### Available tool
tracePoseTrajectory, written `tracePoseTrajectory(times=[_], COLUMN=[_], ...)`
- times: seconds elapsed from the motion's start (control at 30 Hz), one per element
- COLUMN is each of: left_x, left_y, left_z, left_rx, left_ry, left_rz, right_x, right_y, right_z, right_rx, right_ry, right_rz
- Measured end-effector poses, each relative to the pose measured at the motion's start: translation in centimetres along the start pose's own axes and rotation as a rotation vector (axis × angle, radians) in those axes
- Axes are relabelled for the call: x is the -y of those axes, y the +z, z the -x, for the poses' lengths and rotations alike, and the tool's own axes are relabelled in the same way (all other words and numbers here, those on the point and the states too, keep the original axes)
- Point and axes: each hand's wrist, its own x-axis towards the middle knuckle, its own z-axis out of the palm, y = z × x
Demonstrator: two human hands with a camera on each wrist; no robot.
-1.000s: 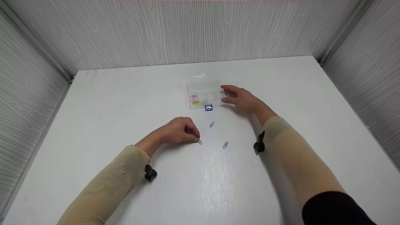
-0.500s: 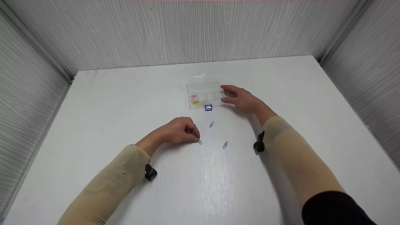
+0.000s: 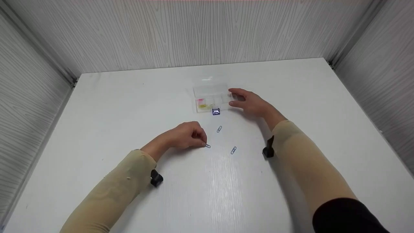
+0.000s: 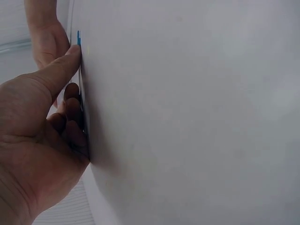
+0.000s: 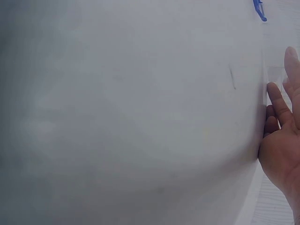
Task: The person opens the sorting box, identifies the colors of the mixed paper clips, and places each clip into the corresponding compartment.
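Note:
My left hand [image 3: 189, 135] is low over the white table, pinching a small blue paper clip [image 3: 208, 146] by one end. In the left wrist view the blue paper clip [image 4: 78, 37] pokes out past the thumb tip. Two more blue paper clips lie on the table, one paper clip [image 3: 219, 129] toward the box and another paper clip [image 3: 233, 150] to the right. My right hand [image 3: 252, 103] grips the right end of a clear compartment box [image 3: 218, 101], thumb in front and fingers behind. The box's lid stands open, and a blue-purple latch [image 3: 215, 111] shows at its front.
Pink pieces [image 3: 200, 101] and yellow pieces [image 3: 202, 106] sit in the box's left compartments. The white table [image 3: 129, 106] is bordered by pale wood-grain panels [image 3: 194, 35] at the back and both sides. A black wrist camera [image 3: 156, 178] hangs below the left sleeve.
The paper clip in my left hand has swung round so its free end points more to the right. My right hand and the box stay where they were.

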Motion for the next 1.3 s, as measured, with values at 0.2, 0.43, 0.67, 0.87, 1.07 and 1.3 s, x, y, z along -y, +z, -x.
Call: tracePoseTrajectory(times=[0.2,0.43,0.67,0.87,1.07,1.3], left_x=[-0.05,0.08,0.05,0.08,0.26,0.08], left_y=[0.02,0.09,0.21,0.31,0.35,0.4], left_z=[0.04,-0.01,0.09,0.13,0.03,0.13], left_rx=[0.002,-0.027,-0.024,-0.026,-0.037,-0.053], left_ry=[-0.023,-0.027,-0.017,-0.006,-0.004,-0.009], left_rz=[0.0,0.021,0.01,-0.005,0.008,0.01], right_x=[-0.02,0.11,-0.02,0.02,-0.01,0.08], right_y=[-0.02,-0.01,-0.01,-0.05,-0.05,0.05], right_z=[0.05,0.15,0.17,0.24,0.25,0.2], right_rx=[0.004,0.001,0.003,0.003,0.004,0.001], right_ry=[0.005,-0.009,-0.011,-0.002,-0.009,-0.013], right_rz=[0.0,-0.009,-0.021,-0.014,-0.008,-0.002])
